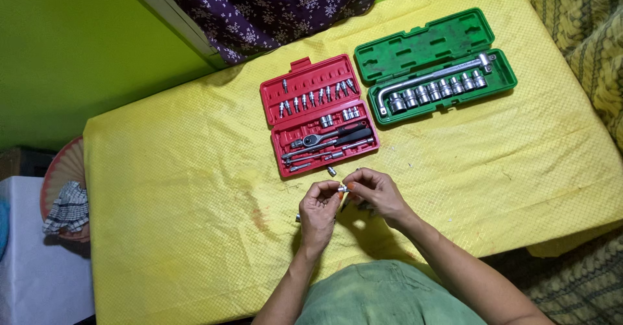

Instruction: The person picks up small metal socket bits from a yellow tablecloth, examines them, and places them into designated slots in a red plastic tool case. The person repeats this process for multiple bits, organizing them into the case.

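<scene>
Head view: socket (342, 187) between both hands.

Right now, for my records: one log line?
left hand + right hand: pinch small socket | red tool case: open | green socket case: open

light: bright, even, seemingly from above | shadows: soft beneath hands | focus: sharp | edges: slightly bowed
</scene>
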